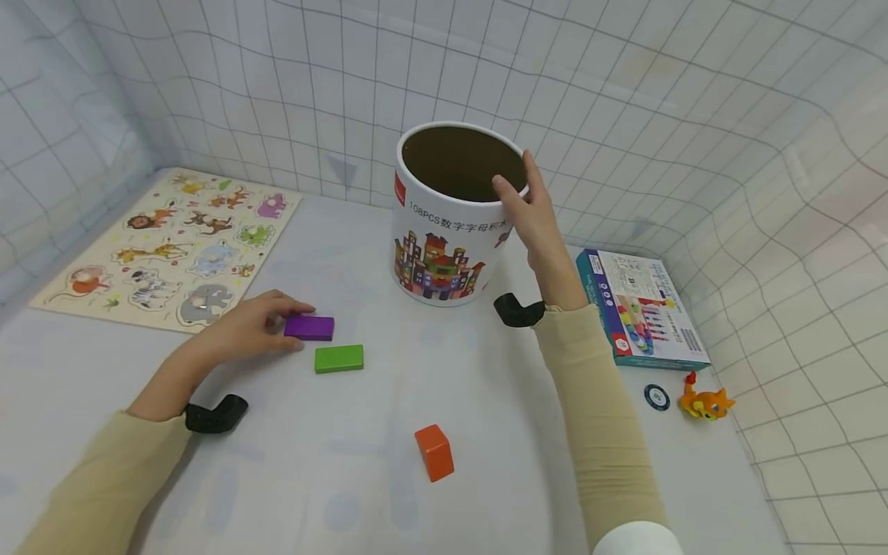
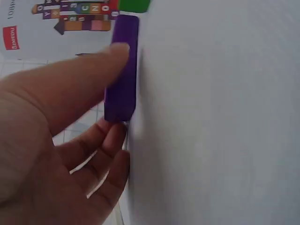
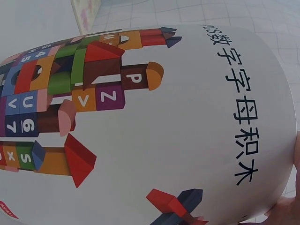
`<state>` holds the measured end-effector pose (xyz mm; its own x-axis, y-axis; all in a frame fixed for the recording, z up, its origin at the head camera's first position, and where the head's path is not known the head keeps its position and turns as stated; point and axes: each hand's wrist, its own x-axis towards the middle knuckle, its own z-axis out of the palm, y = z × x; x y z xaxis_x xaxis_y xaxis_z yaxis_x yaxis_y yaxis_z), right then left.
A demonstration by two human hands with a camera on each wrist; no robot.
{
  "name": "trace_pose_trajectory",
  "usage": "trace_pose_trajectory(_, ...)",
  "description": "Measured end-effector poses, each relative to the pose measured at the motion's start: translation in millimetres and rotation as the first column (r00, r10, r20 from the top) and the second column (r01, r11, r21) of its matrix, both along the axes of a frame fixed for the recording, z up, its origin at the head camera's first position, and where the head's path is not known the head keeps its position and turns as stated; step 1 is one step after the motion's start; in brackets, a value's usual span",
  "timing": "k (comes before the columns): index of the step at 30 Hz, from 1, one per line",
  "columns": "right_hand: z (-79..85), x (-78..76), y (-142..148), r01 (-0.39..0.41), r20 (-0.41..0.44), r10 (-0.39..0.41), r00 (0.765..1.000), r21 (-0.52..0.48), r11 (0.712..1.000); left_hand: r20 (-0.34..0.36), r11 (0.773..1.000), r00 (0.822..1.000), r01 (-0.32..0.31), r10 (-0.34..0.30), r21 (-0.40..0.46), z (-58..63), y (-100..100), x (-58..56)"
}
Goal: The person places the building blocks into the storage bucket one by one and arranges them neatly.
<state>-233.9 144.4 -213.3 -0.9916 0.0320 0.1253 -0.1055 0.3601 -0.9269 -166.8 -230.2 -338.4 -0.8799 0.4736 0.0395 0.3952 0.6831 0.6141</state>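
Observation:
My left hand [image 1: 239,330] pinches a purple rectangular block [image 1: 312,329] lying on the white table. In the left wrist view the thumb presses one face of that purple block [image 2: 124,84], with the fingers behind it. A green block [image 1: 338,359] lies just beside the purple one, nearer to me. At the back, a tall white bucket [image 1: 412,223] printed with a block castle has its open top tipped partly toward me. My right hand [image 1: 544,235] grips its right rim. Printing on the bucket [image 3: 183,117] fills the right wrist view; only bits of the hand show there.
An orange block [image 1: 435,453] lies at the front middle. A wooden animal puzzle board [image 1: 173,250] is at the left. To the right are a flat teal box [image 1: 645,308], a dark round chip [image 1: 657,397] and an orange toy figure [image 1: 706,403]. Checked curtains [image 1: 291,100] hang behind.

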Motion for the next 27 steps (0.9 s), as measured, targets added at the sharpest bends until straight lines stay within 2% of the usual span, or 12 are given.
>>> trace_pose_trajectory(3, 0.4, -0.4, 0, 0.0, -0.002, 0.0, 1.0, -0.005, 1.0, -0.057, 0.998, 0.998, -0.037, 0.034, -0.049, -4.1, 2, -6.3)
trace_pose_trajectory(5, 0.5, -0.7, 0, -0.001, -0.005, 0.001, 1.0, -0.01, 1.0, -0.066, 0.997, 0.997, -0.055, 0.051, -0.049, -2.7, 3, -7.7)
trace_pose_trajectory(7, 0.4, -0.7, 0, -0.001, -0.004, 0.001, 1.0, -0.018, 1.0, -0.025, 0.998, 0.997, -0.067, 0.067, 0.001, 2.7, 4, -7.6)
trace_pose_trajectory(9, 0.0, -0.4, 0, 0.004, -0.002, -0.004, 1.0, -0.022, 1.0, 0.042, 0.99, 0.994, -0.106, 0.103, 0.092, 13.8, 9, -7.7)
trace_pose_trajectory(10, -0.1, -0.2, 0, 0.006, -0.001, -0.006, 1.0, -0.024, 1.0, 0.078, 0.98, 0.99, -0.132, 0.121, 0.152, 21.9, 13, -8.5)
trace_pose_trajectory(12, -0.8, 0.4, 0, 0.008, 0.001, -0.008, 1.0, -0.029, 1.0, 0.137, 0.944, 0.98, -0.177, 0.143, 0.277, 43.7, 25, -12.1)
trace_pose_trajectory(14, -0.5, 0.8, 0, 0.007, -0.003, -0.007, 1.0, -0.031, 1.0, 0.152, 0.907, 0.976, -0.201, 0.154, 0.369, 70.8, 42, -17.8)
trace_pose_trajectory(16, -0.9, 1.1, 1, 0.005, -0.006, -0.005, 1.0, -0.033, 0.999, 0.145, 0.883, 0.98, -0.185, 0.135, 0.432, 99.3, 62, -25.9)
trace_pose_trajectory(19, -1.9, 1.2, 1, 0.006, -0.011, -0.006, 1.0, -0.034, 0.999, 0.105, 0.867, 0.991, -0.123, 0.082, 0.483, 136.3, 94, -40.6)
trace_pose_trajectory(22, -2.0, 0.7, 1, 0.005, -0.015, -0.006, 1.0, -0.033, 0.999, 0.067, 0.879, 0.996, -0.086, 0.062, 0.469, 162.8, 122, -58.1)
trace_pose_trajectory(24, -1.8, 0.4, 0, 0.006, -0.018, -0.007, 1.0, -0.031, 0.999, 0.026, 0.914, 0.997, -0.076, 0.071, 0.399, 173.4, 136, -70.7)
trace_pose_trajectory(27, -1.7, 0.3, -1, 0.006, -0.019, -0.007, 1.0, -0.031, 1.0, -0.056, 0.97, 0.994, -0.075, 0.09, 0.229, 181.0, 154, -88.3)
